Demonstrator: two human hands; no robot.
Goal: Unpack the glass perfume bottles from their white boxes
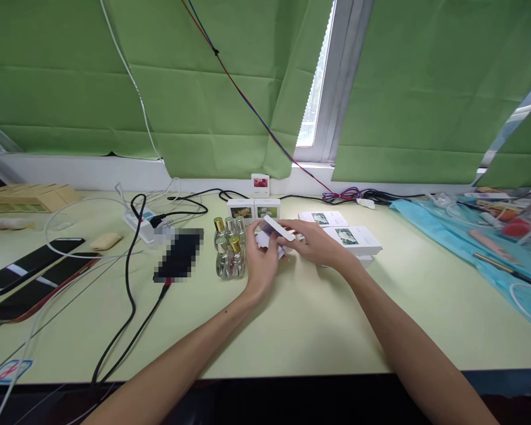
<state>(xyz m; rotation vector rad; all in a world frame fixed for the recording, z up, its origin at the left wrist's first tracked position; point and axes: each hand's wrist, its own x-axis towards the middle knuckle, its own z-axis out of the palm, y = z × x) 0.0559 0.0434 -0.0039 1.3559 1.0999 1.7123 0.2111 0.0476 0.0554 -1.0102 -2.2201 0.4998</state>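
Near the middle of the table, a small white box (278, 228) is held between both hands, tilted, with a pale flap showing. My left hand (262, 264) curls round its left side, fingers closed on it. From the right, the fingertips of my right hand (313, 241) grip its edge. What lies inside the box is hidden by my fingers. Several small glass bottles (230, 257) with gold and silver caps stand just left of my left hand. Behind the hands are two white boxes with flower pictures (268, 202), and a box with a red flower picture (261, 185) stands upright farther back.
White flower-picture boxes (356, 237) lie to the right of my right hand. On the left are a dark phone (179, 257) on a black cable, two more phones (39, 295) and a power strip (139, 227). Blue plastic sheeting (446, 236) with clutter covers the right end.
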